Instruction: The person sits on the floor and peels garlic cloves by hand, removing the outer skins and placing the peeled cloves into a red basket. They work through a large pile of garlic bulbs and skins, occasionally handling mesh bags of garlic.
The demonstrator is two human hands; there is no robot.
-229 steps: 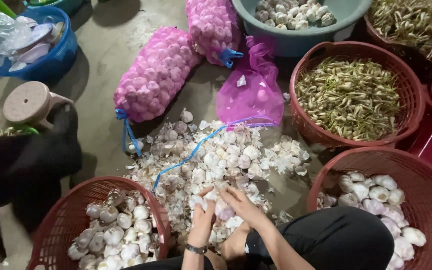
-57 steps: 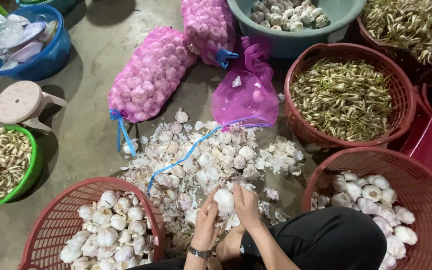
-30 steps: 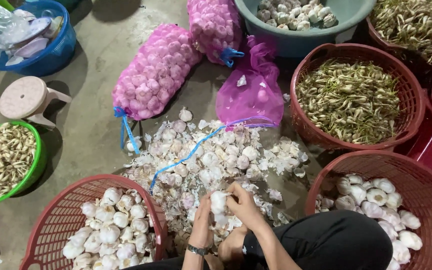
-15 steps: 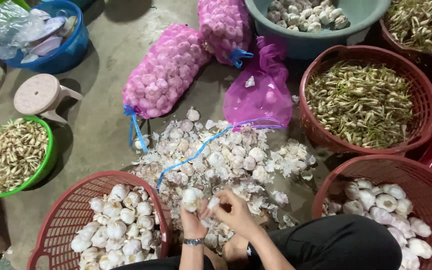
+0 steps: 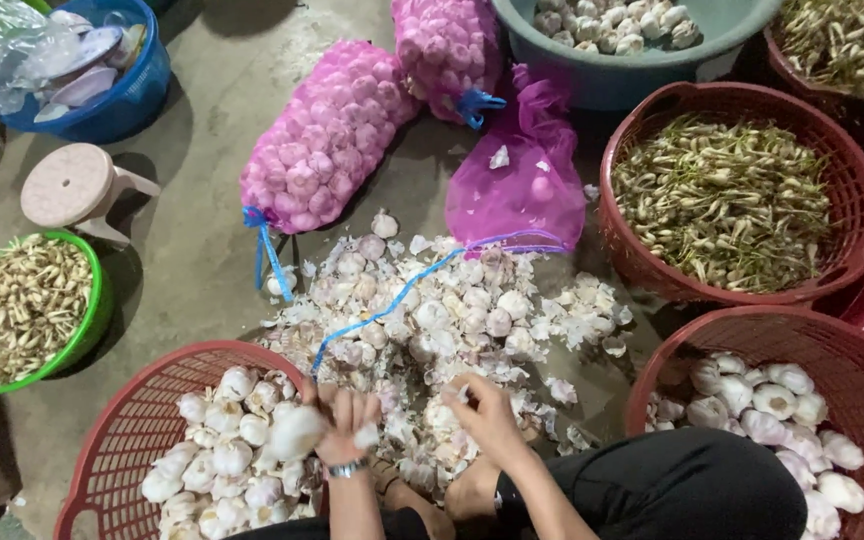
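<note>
My left hand (image 5: 347,420), with a watch at the wrist, hovers over the right rim of the near-left red basket (image 5: 122,420), fingers spread. A blurred white garlic bulb (image 5: 295,432) is right at its fingertips, above the bulbs in that basket. My right hand (image 5: 490,415) rests with curled fingers on the near edge of the heap of garlic bulbs and papery peel (image 5: 432,320) on the floor. I cannot make out whether it grips anything. My black-clad knee (image 5: 692,485) is at the bottom right.
A red basket of peeled bulbs (image 5: 852,350) sits at the right, a red basket of stalks (image 5: 622,150) behind it. Pink mesh sacks of garlic (image 5: 327,135), an emptied pink sack (image 5: 517,185), a teal tub (image 5: 592,85), a green bowl (image 5: 97,310), a stool (image 5: 67,185) and a blue basin (image 5: 132,100) ring the heap.
My left hand carried the bulb from the middle to the left basket and opened its fingers. My right hand dropped onto the heap. Earlier a dark figure left and the green bowl appeared.
</note>
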